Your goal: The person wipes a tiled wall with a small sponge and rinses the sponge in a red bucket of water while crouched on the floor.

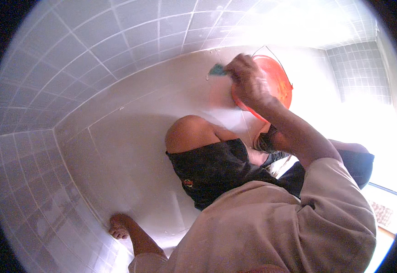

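In my right hand [247,78], blurred by motion, is a green scouring pad [217,69]; its edge sticks out to the left of my closed fingers. That hand is above the left part of an open red bucket [286,82]. The bucket's thin wire handle stands up at its far side, and something orange shows inside. Far to the left and nearer me, my left hand [118,226] rests by the foot of the tiled wall. Its fingers look curled, and nothing shows in them.
Pale grey tiled walls [89,41] rise at the far side and the left. The light floor [130,150] has thin joint lines. My bent knee [191,134] and dark shorts are between my arms. Strong light washes out the right side.
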{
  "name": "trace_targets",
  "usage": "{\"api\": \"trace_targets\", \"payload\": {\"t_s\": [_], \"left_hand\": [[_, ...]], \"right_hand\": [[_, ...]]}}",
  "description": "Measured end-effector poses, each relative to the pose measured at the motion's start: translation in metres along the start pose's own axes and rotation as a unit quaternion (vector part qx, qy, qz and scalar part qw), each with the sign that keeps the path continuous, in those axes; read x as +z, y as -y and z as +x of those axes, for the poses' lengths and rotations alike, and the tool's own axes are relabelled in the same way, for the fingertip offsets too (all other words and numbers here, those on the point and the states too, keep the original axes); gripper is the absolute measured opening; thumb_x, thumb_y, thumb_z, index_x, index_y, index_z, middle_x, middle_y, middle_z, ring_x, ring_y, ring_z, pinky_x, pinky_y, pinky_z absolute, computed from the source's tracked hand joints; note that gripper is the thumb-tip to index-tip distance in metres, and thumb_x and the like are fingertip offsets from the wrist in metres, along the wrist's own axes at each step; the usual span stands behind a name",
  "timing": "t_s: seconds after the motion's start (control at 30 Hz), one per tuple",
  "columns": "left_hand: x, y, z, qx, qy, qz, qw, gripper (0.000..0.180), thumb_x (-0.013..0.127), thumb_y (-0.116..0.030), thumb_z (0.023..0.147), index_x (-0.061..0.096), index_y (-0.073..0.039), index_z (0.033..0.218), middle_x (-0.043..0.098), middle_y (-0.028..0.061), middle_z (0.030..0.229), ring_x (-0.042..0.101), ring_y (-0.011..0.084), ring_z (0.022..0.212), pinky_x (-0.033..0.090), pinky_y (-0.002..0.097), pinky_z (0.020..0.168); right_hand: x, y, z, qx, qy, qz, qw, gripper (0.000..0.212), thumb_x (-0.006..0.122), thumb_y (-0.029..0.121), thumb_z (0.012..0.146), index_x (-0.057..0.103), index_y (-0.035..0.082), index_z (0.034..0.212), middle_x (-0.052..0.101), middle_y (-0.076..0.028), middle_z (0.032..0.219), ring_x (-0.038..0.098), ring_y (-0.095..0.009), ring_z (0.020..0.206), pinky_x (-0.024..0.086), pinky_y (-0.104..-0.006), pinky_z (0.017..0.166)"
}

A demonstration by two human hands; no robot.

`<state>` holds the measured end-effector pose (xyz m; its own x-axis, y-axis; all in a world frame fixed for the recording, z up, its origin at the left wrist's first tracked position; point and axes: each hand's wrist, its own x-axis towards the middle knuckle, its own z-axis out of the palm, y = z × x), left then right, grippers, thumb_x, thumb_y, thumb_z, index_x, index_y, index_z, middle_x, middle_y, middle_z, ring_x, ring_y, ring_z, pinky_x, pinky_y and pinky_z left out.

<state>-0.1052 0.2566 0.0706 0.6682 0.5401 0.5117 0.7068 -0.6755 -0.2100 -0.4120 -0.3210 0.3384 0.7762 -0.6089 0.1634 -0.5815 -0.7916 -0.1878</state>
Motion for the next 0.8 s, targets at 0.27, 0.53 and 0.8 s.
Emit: {"api": "trace_targets", "payload": {"t_s": [0.27,0.53,0.8], "left_hand": [[-0.006,-0.023,0.003,0.017,0.006,0.013,1.0,0.039,0.053,-0.043,0.082,0.054,-0.01,0.103,0.057,0.0102,0.104,0.056,0.0275,0.099,0.044,0.0444,0.079],[0.001,-0.01,0.007,-0.001,0.018,0.063,0.998,0.038,0.053,-0.043,0.082,0.054,-0.012,0.104,0.057,0.0084,0.103,0.056,0.0257,0.098,0.045,0.0433,0.076],[0.004,0.002,0.001,-0.008,-0.013,0.06,0.998,0.038,0.054,-0.043,0.081,0.054,-0.012,0.102,0.057,0.008,0.1,0.057,0.0243,0.096,0.045,0.042,0.076]], "right_hand": [[0.003,-0.11,-0.101,0.38,-0.064,0.039,0.922,0.015,0.052,0.009,0.092,0.065,0.004,0.1,0.067,-0.019,0.094,0.067,-0.033,0.087,0.052,-0.043,0.077],[0.079,-0.151,-0.122,0.123,0.219,-0.162,0.954,0.014,0.056,0.004,0.076,0.061,0.004,0.09,0.063,-0.021,0.095,0.061,-0.038,0.097,0.047,-0.0467,0.091],[0.027,-0.149,-0.104,0.194,0.205,-0.033,0.959,0.021,0.059,0.011,0.083,0.064,0.003,0.101,0.069,-0.018,0.095,0.068,-0.034,0.087,0.054,-0.044,0.079]]}}
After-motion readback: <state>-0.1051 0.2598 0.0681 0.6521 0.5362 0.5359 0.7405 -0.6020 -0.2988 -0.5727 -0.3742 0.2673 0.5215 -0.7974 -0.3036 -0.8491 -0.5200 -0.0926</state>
